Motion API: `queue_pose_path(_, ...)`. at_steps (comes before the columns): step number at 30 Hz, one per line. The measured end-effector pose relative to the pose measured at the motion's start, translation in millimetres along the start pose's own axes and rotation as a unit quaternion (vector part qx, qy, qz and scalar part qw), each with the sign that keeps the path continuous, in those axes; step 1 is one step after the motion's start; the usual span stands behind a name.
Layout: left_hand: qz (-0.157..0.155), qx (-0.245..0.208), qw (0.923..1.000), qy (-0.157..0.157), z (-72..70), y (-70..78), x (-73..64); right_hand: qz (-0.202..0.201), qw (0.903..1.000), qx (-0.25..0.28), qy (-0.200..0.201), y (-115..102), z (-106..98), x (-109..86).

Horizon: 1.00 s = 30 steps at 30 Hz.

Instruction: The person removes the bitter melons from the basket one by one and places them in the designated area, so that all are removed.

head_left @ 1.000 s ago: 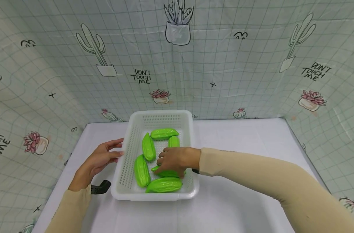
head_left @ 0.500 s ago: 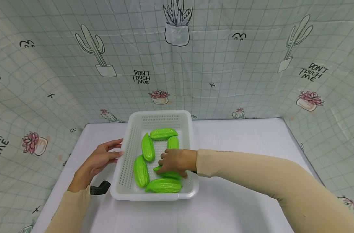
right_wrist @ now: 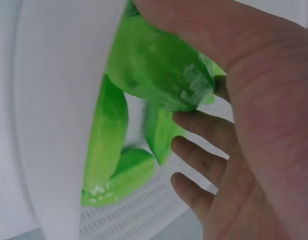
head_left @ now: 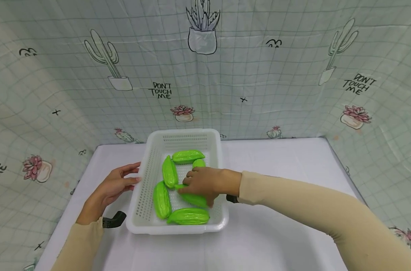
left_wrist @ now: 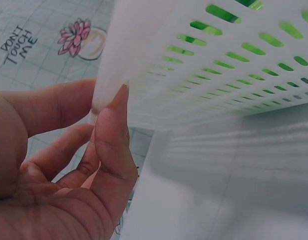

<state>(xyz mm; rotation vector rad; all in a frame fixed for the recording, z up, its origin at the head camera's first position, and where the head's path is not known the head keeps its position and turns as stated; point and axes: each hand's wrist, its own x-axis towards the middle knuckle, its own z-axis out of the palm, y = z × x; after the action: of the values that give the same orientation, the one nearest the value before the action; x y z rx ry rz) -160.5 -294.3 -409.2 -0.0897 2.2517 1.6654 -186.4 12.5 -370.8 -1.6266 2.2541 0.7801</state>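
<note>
A white perforated plastic basket [head_left: 178,229] stands on the table, holding several glossy, ridged green bitter gourds. My left hand [head_left: 114,184] is at its left side; in the left wrist view the thumb and a finger pinch the basket's rim [left_wrist: 105,75]. Inside the basket, my right hand [head_left: 205,183] grips one bitter gourd [head_left: 193,199] from above, its narrow tip pointing left. In the right wrist view the thumb and index finger lie around this gourd [right_wrist: 154,62], while the other fingers stand apart from it. A gourd [head_left: 198,163] beyond the hand is partly hidden.
Other gourds lie around the held one: at the front [head_left: 188,216], at the left [head_left: 162,200], farther back [head_left: 170,172] and at the far end [head_left: 188,156]. White cloth covers the table [head_left: 276,162]. A patterned curtain [head_left: 225,67] surrounds its back and sides.
My right hand has shifted slightly away from me, and the gripped gourd has turned, its tip now farther back near the left gourds. My left hand stays at the basket's rim.
</note>
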Motion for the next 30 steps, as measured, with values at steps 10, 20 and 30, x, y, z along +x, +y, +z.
queue_pose_path(10,-0.003,0.003,1.0,-0.002,-0.8,-0.7,0.1,0.031,0.9904,0.112,0.074,24,-6,-37.0)
queue_pose_path(20,-0.002,0.004,1.0,-0.001,0.1,-2.6,1.4,0.06,0.9613,0.213,0.165,47,10,-84.6)
queue_pose_path(30,0.003,0.004,1.0,-0.008,-0.5,-3.3,1.8,0.122,0.9305,0.259,0.228,62,46,-122.0)
